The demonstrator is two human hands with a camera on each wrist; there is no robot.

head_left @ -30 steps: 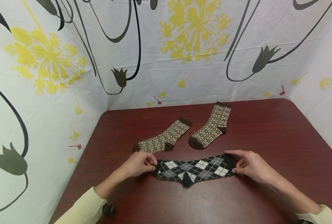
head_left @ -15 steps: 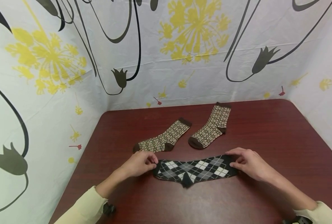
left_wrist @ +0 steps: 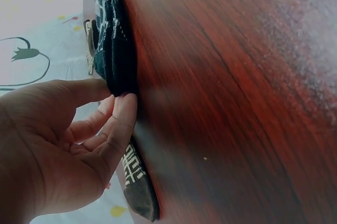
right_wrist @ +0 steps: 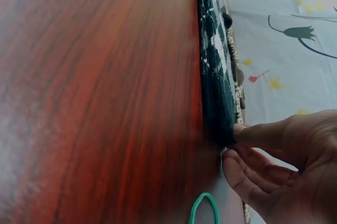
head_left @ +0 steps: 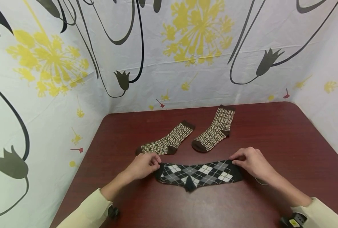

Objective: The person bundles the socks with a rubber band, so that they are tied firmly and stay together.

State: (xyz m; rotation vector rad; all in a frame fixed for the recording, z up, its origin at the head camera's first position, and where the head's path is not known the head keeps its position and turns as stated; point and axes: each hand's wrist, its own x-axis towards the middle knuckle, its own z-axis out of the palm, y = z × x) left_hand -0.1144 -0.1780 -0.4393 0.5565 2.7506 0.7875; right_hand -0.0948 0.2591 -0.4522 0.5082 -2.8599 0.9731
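A black, grey and white argyle sock (head_left: 197,172) lies stretched sideways on the table, its dark heel pointing toward me. My left hand (head_left: 143,165) pinches its left end between thumb and fingers; the left wrist view shows the fingertips (left_wrist: 126,100) against the dark end. At the other end, my right hand (head_left: 253,161) pinches the upper right corner of the sock. From the right wrist, the thumb and index finger (right_wrist: 234,163) meet at the dark edge. Some of the sock's left edge is hidden behind the left fingers.
Two brown and cream patterned socks lie behind the argyle one: the left sock (head_left: 169,139) close to my left hand, the right sock (head_left: 214,129) farther back. The reddish-brown table (head_left: 123,126) ends at a patterned cloth wall (head_left: 157,57). A green loop (right_wrist: 204,208) hangs near the right hand.
My right thumb has slid from the sock's lower right edge up to its upper corner, closing toward the index finger. The left hand stays at the left end. The brown socks stay put.
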